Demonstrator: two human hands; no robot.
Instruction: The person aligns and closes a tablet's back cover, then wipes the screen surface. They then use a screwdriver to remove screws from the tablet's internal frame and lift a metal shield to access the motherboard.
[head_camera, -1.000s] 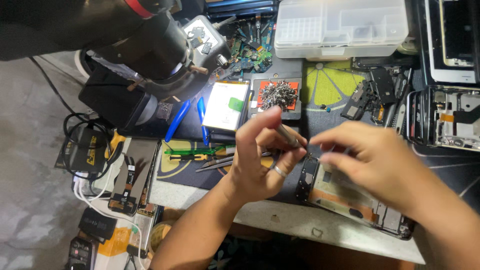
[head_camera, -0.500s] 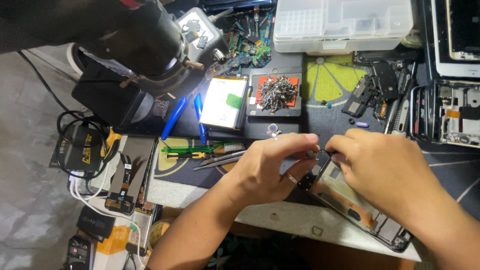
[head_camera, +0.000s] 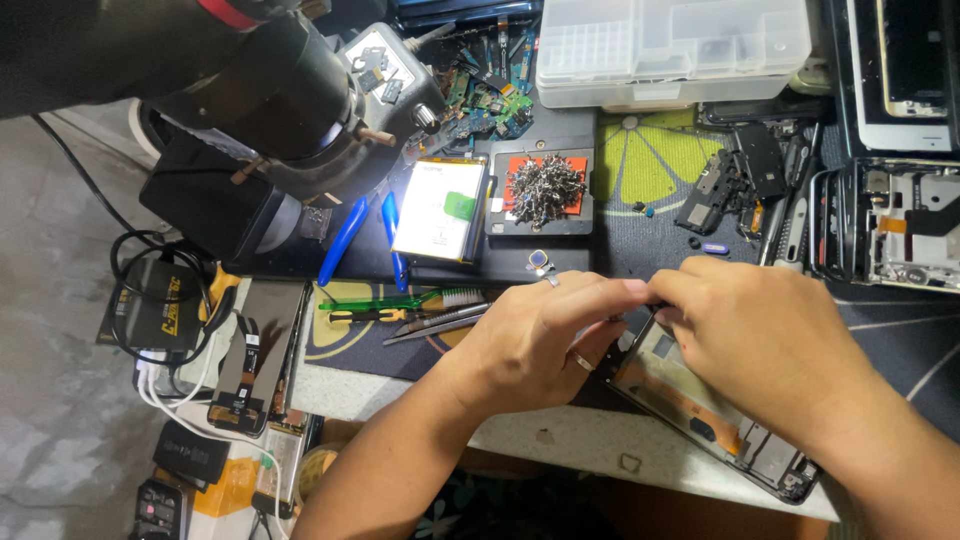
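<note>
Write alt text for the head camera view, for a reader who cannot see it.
Two bare hands, the left hand and right hand, meet fingertip to fingertip over an opened phone frame at the edge of a cluttered repair bench. Behind them lie tweezers, a phone battery, a tray of small screws and a clear plastic organiser box.
</note>
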